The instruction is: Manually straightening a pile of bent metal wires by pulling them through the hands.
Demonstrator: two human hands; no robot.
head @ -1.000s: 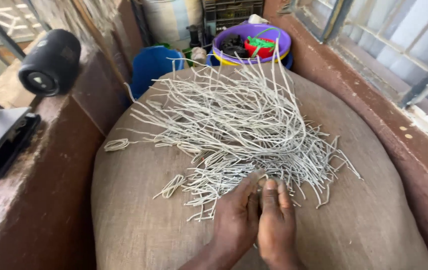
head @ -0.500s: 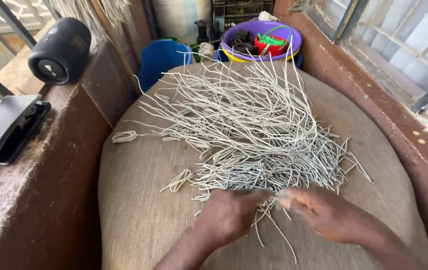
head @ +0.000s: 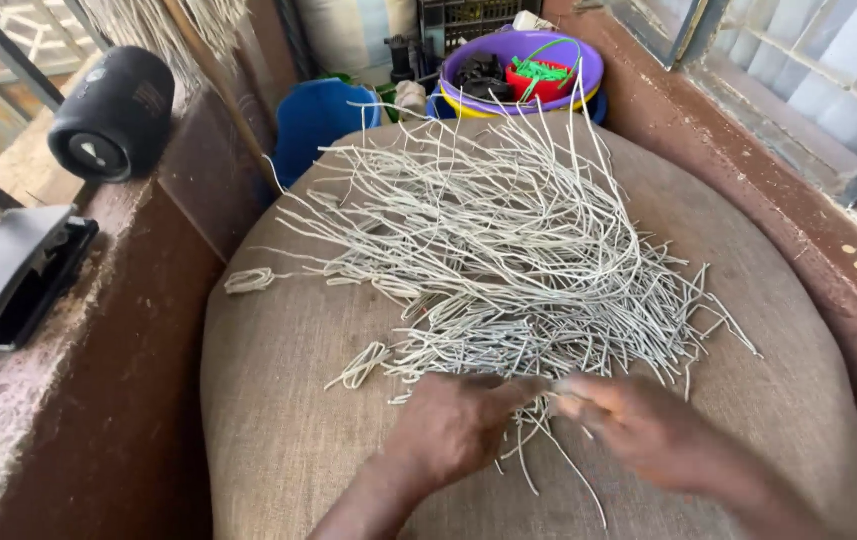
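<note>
1. Where the two hands meet at the near edge of the heap, a few pale cords (head: 539,440) run between their fingertips and trail down onto the burlap sack (head: 279,440).
2. The left hand (head: 459,425) is closed on those strands, fingers curled with the knuckles up.
3. The right hand (head: 639,425) is blurred, yet its thumb and fingers pinch the same strands, touching the left fingertips.
4. The big heap of pale cords (head: 509,240) fans out across the sack's rounded top, just beyond the hands.
5. One small looped bundle (head: 249,281) lies apart at the left of the sack.
6. Past the sack stand a purple basin (head: 589,72) and a blue container (head: 314,115).
7. On the ledge at left rest a black cylindrical speaker (head: 114,112) and a flat black case (head: 9,275).
</note>
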